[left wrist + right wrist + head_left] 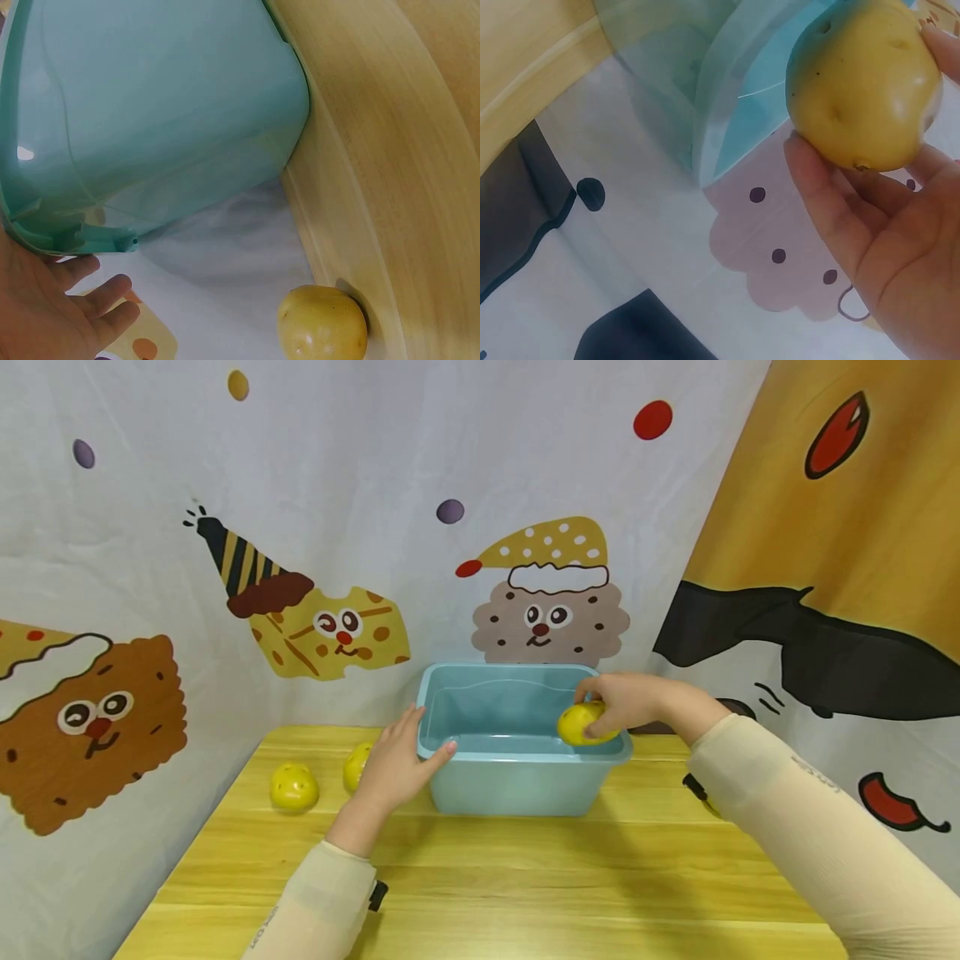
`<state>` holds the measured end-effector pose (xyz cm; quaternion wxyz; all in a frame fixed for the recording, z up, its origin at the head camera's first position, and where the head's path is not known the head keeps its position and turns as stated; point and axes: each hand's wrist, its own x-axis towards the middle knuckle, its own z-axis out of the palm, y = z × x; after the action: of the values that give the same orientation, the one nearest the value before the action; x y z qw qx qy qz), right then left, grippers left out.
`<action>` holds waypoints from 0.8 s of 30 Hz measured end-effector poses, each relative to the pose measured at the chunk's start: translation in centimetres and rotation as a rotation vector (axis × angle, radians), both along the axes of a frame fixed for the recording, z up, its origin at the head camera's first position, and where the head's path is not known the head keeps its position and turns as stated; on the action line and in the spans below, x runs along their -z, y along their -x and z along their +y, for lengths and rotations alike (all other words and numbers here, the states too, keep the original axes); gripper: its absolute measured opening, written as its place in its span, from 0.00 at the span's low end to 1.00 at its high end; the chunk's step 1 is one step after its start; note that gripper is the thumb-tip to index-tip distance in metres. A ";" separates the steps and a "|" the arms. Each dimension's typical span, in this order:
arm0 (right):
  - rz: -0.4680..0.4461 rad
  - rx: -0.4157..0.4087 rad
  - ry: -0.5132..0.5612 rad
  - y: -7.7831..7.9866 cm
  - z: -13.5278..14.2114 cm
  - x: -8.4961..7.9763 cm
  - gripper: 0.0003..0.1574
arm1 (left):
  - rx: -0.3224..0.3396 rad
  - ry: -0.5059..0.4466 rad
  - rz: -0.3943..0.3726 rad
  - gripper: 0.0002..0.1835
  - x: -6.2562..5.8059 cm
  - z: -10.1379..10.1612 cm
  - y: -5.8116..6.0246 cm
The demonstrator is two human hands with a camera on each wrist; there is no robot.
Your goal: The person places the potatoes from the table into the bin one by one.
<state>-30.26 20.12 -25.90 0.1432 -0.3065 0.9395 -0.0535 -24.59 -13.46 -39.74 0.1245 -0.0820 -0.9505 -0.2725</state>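
A light blue plastic bin [517, 785] stands on the table near the back wall. My right hand [626, 700] grips a yellow potato [862, 86] between thumb and fingers, over the bin's right end, just above the rim in the head view. At the bin's left end my left hand [397, 764] rests against the rim, thumb stretched over the front corner. Its fingers [105, 292] are loosely spread just outside the rim in the left wrist view. Another potato [354, 767] lies beside the left hand, partly hidden by it.
A further potato [294, 787] lies at the left of the wooden table [510, 885]. Something yellow [711, 807] shows from behind the right sleeve, mostly hidden. A printed cloth [360, 460] with cartoon figures hangs right behind the bin.
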 end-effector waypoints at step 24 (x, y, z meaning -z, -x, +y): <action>-0.016 0.010 -0.065 -0.3 -0.3 0.8 0.30 | -0.002 0.005 0.011 0.49 0.1 0.0 0.0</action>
<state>-29.95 19.78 -26.69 0.1602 -0.2968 0.9411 -0.0259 -24.62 -13.44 -39.85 0.1299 -0.0830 -0.9506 -0.2694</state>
